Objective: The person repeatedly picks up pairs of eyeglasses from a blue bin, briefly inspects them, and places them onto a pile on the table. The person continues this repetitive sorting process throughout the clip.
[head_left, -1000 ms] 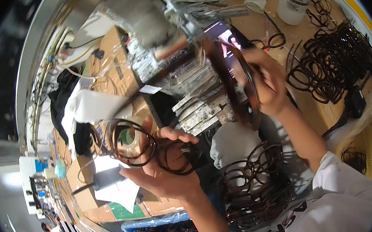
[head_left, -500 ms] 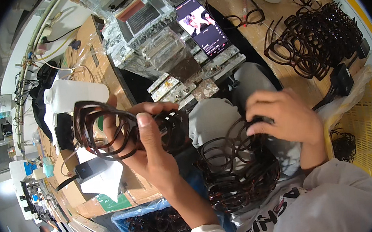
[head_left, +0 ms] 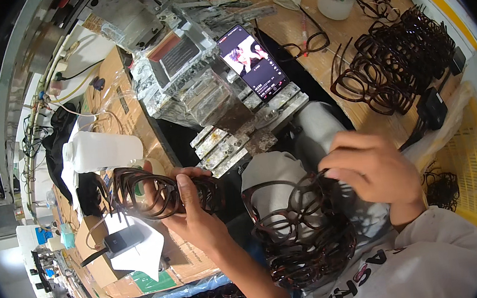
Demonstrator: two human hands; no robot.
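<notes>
My left hand [head_left: 196, 212] has its fingers [head_left: 187, 191] wrapped around a stack of dark eyeglass frames [head_left: 152, 191]. My right hand [head_left: 373, 172] pinches one frame [head_left: 283, 205] off the lap pile [head_left: 312, 252] just below its fingers.

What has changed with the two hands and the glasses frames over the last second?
The right hand came down from the metal press to the pile of dark frames on the lap and now pinches one. The left hand went on holding its stack of frames, now gripped at one end. The phone stayed put.

A cluttered wooden workbench [head_left: 301, 30] with a yellow edge stands beside cardboard boxes [head_left: 121, 97] under bright light.
</notes>
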